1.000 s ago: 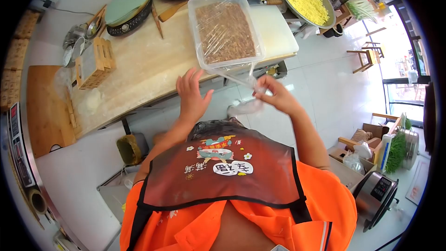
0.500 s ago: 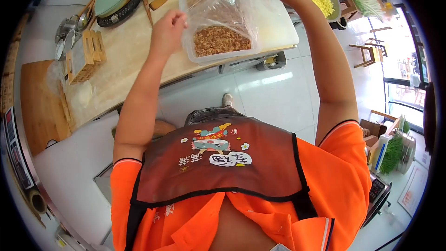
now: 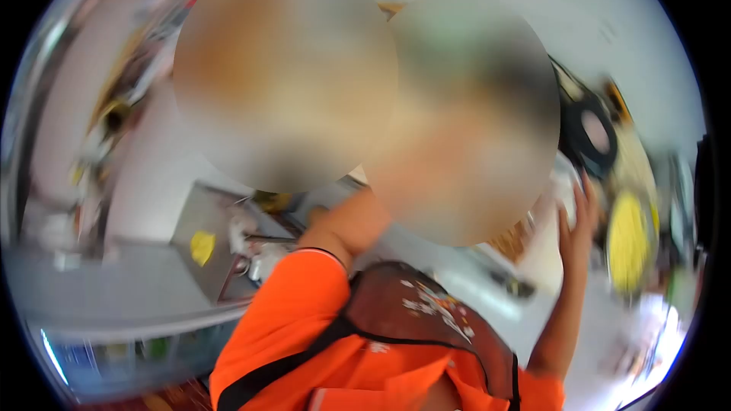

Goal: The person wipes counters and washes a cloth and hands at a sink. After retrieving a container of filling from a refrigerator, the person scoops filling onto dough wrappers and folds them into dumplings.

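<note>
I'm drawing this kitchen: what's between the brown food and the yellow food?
The head view, though blurry, shows the white board next to the brown food, then the person's right hand and wrist, before the yellow food.

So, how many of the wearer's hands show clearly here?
1: the right hand, just left of the yellow food in the picture. The left forearm runs into a blurred patch, so that hand is hidden.

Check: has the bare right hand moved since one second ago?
Yes: the bare right hand has moved toward the round grey bowl of yellow shreds, now close beside it.
</note>
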{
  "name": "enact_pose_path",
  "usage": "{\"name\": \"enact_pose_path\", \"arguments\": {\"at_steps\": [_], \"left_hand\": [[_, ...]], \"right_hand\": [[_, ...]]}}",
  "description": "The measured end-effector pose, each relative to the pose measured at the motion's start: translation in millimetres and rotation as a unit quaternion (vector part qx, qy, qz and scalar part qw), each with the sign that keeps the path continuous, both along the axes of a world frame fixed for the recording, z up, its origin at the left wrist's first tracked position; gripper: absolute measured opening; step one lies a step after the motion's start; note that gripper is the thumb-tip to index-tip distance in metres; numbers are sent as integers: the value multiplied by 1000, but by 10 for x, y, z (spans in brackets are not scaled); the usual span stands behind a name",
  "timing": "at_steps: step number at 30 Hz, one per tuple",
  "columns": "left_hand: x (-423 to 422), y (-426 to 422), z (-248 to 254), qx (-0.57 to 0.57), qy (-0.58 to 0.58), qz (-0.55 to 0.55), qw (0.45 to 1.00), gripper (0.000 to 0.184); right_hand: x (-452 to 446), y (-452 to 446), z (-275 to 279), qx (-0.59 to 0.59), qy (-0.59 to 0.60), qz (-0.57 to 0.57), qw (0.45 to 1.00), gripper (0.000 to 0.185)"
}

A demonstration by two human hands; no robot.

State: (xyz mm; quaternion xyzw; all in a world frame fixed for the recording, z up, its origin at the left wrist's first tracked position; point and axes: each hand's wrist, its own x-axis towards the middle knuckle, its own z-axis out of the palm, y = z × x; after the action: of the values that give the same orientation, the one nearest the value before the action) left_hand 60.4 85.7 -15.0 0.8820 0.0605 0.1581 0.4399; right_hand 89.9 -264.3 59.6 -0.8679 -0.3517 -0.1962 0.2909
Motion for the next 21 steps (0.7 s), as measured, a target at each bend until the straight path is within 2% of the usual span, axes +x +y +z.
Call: {"name": "enact_pose_path", "arguments": {"at_steps": [1, 3, 5, 7, 9, 11, 13, 15, 18, 21], "left_hand": [[-247, 24, 178, 71, 53, -18, 996, 79], [-750, 104, 418, 198, 49, 15, 979, 59], [-1323, 527, 868, 272, 89, 28, 958, 36], [-1809, 1141, 1016, 267, 53, 82, 959, 34], [-2383, 1580, 1584, 334, 70, 154, 927, 26], [-2887, 1893, 2053, 373, 23, 271, 887, 37], [-3385, 2128, 2456, 436, -1, 385, 813, 49], [-3886, 2421, 2699, 461, 18, 454, 762, 48], [-4646, 2823, 2899, 444, 29, 509, 736, 46], [-5190, 3111, 2964, 434, 44, 582, 686, 41]], "right_hand": [[-153, -137, 7, -26, 17, -29, 999, 48], [-358, -206, 119, -44, 50, -32, 997, 44], [-476, -36, 214, -59, 93, -15, 994, 43], [-505, 201, 233, -36, 71, 42, 996, 42], [-513, 513, 251, -29, 75, 76, 994, 40], [-505, 846, 284, -33, 74, 112, 990, 38], [-616, 1226, 399, -49, 81, 116, 989, 39], [-677, 1662, 434, -24, 95, 156, 983, 39], [-806, 2233, 571, -19, 81, 228, 970, 39], [-898, 2735, 551, -27, 105, 290, 951, 37]]}}
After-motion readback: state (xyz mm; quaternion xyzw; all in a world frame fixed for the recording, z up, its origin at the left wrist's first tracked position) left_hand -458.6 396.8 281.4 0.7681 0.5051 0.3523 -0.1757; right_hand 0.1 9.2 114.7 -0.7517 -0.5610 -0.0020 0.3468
